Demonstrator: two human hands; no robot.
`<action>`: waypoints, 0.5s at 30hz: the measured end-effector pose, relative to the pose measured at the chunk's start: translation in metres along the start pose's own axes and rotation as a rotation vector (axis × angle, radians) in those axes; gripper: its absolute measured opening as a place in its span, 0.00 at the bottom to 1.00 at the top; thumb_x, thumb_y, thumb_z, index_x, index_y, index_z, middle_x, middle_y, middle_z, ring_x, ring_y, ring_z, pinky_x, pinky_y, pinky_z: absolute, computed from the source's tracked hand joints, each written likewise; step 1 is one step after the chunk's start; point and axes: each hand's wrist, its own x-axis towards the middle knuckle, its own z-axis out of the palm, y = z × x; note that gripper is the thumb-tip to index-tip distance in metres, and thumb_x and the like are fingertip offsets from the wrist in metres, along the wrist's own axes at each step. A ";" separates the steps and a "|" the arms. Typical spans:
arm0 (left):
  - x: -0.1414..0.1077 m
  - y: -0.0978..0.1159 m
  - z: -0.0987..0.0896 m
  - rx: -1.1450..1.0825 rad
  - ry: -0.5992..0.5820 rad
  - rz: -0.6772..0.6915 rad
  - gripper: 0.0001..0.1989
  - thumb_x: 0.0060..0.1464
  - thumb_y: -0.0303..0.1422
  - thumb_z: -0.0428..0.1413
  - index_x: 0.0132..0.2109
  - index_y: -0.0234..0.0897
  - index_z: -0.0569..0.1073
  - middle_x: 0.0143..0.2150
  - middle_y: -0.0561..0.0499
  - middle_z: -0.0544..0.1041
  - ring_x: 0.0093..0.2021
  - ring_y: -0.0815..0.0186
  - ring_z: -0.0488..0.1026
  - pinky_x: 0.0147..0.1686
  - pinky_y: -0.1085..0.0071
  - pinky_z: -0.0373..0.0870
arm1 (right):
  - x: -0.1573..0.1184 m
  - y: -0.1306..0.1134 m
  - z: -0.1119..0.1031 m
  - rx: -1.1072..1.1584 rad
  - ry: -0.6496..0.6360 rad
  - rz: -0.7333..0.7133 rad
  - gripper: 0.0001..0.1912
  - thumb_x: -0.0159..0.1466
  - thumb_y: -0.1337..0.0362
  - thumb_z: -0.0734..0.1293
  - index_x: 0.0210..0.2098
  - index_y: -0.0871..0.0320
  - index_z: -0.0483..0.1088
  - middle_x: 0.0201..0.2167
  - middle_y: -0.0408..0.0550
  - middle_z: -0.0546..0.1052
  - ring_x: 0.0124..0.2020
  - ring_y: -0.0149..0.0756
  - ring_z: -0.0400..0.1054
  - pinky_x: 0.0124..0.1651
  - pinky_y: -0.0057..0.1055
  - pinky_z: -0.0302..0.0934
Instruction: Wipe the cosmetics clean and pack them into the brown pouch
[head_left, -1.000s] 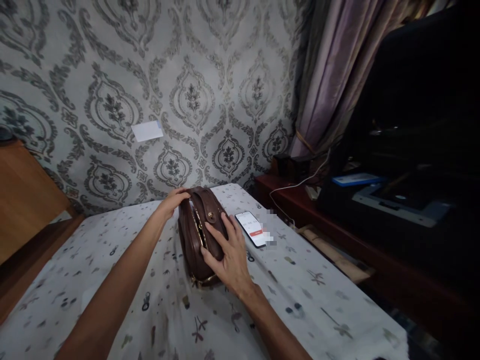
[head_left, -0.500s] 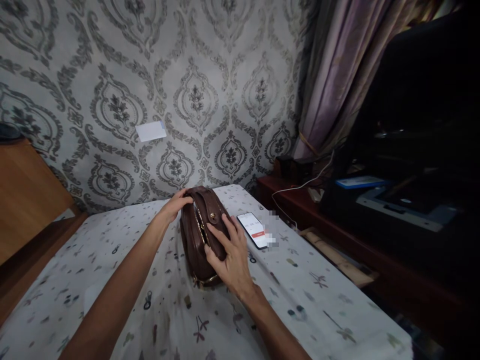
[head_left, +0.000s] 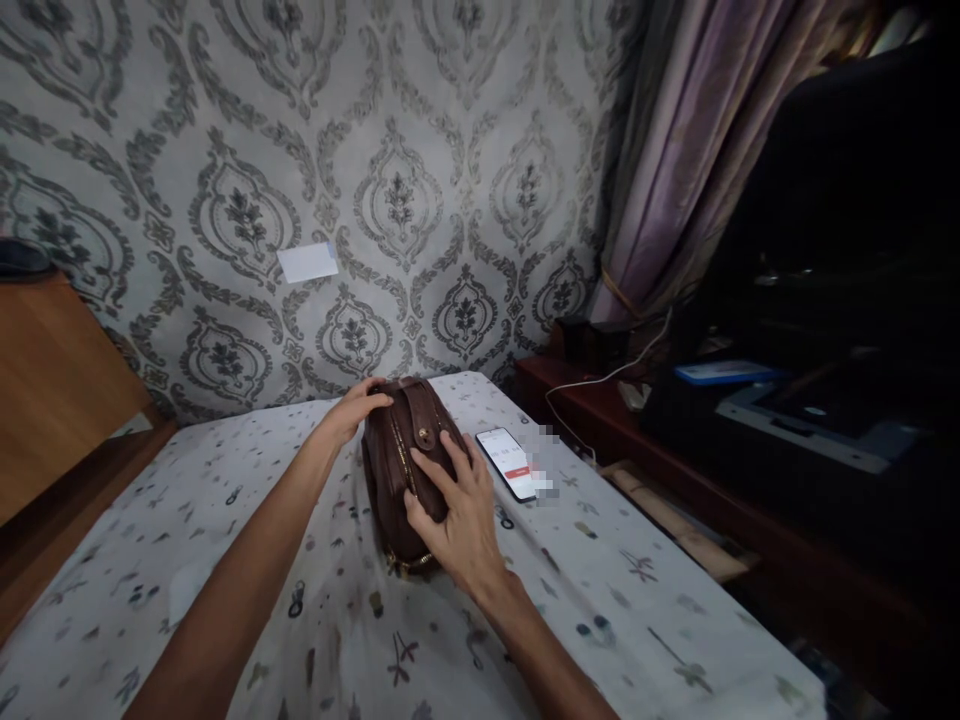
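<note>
A dark brown leather bag (head_left: pixel 386 490) with gold zippers and a snap strap sits on the patterned white sheet (head_left: pixel 300 600). At the bag's far left end, my left hand (head_left: pixel 351 412) rests with its thumb on the top and its other fingers partly hidden behind the bag. My right hand (head_left: pixel 461 510) lies on the near right part of the bag, fingers spread, the thumb beside the upper zipper. That zipper's two edges lie close together. Just right of the bag, a phone (head_left: pixel 508 465) with a lit screen lies flat.
Behind the sheet stands a patterned wall with a white card (head_left: pixel 307 262). A wooden cabinet (head_left: pixel 60 370) is at the left. To the right are a dark red ledge (head_left: pixel 540 372), a white cable (head_left: pixel 615 372) and a purple curtain (head_left: pixel 675 180).
The gap along the bag's upper zipper has narrowed. My right thumb has shifted slightly left, and the view has moved a little.
</note>
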 end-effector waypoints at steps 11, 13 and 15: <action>0.003 -0.004 -0.008 0.091 -0.020 0.080 0.16 0.61 0.37 0.58 0.53 0.34 0.73 0.54 0.44 0.74 0.53 0.58 0.73 0.52 0.53 0.72 | 0.012 -0.007 -0.008 -0.112 -0.154 -0.010 0.26 0.59 0.62 0.69 0.58 0.48 0.71 0.64 0.53 0.68 0.69 0.59 0.52 0.62 0.60 0.57; 0.008 -0.004 -0.009 0.122 -0.007 0.102 0.16 0.62 0.38 0.58 0.53 0.34 0.73 0.54 0.45 0.75 0.51 0.58 0.74 0.50 0.54 0.74 | 0.012 -0.006 -0.008 -0.106 -0.141 -0.016 0.26 0.59 0.62 0.69 0.57 0.48 0.72 0.63 0.52 0.68 0.69 0.59 0.52 0.61 0.59 0.57; 0.014 -0.004 -0.009 0.155 0.031 0.129 0.17 0.62 0.39 0.57 0.54 0.34 0.72 0.53 0.45 0.75 0.50 0.58 0.75 0.49 0.55 0.75 | 0.012 -0.005 -0.006 -0.101 -0.120 -0.024 0.25 0.58 0.63 0.69 0.56 0.48 0.73 0.63 0.52 0.69 0.68 0.59 0.53 0.61 0.59 0.58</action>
